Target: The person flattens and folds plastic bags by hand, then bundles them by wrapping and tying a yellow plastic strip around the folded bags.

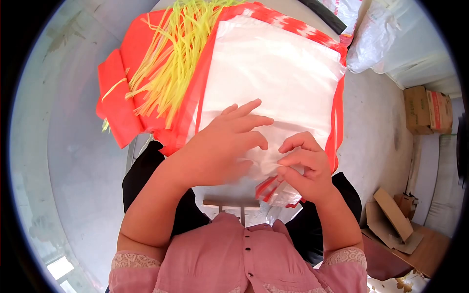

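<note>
A stack of clear plastic bags (273, 73) lies on red plastic sheeting with white patterns (293, 27). My right hand (308, 168) pinches the near edge of the plastic between thumb and fingertips, and the film is gathered there. To its left, my left hand (224, 144) hovers over the near left part of the stack, fingers spread apart. Its thumb side is blurred, so contact with the film is hard to judge. Below my right hand hangs a crumpled red-and-clear plastic piece (278, 191).
Yellow-green plastic strips (183, 46) lie over red material at the left, beside a red bundle tied with a strip (117, 97). A black bar (325, 14) sits at the far edge. Cardboard boxes (417, 110) and flattened cardboard (391, 222) are at the right.
</note>
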Available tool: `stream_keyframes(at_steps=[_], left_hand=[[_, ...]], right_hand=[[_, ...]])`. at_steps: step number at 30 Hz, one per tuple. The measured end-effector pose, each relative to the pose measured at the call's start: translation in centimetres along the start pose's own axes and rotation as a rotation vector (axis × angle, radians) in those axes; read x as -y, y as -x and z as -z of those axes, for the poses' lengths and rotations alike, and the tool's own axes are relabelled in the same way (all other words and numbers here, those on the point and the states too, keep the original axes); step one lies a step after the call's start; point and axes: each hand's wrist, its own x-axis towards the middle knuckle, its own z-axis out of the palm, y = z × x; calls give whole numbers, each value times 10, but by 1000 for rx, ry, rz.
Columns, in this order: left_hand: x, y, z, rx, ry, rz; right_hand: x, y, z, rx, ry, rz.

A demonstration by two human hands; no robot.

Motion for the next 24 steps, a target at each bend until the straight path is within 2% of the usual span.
stream_keyframes(at_steps=[6, 12, 15, 18, 21, 24], left_hand=[[-1, -2, -8, -10, -25, 13], [-5, -7, -15, -90, -118, 34], [-7, -8, -23, -137, -207, 3], [-5, -5, -27, -166, -263, -41], [-4, -6, -28, -193, -286, -35], [-5, -6, -29, -205, -296, -24]], right_hand=[[2, -1, 3, -23, -248, -187], [8, -5, 5, -30, -219, -186], [3, -6, 13, 90, -31, 26], [12, -10, 18, 67, 181, 147], [12, -16, 11, 56, 537, 278], [11, -19, -6, 64, 687, 407]])
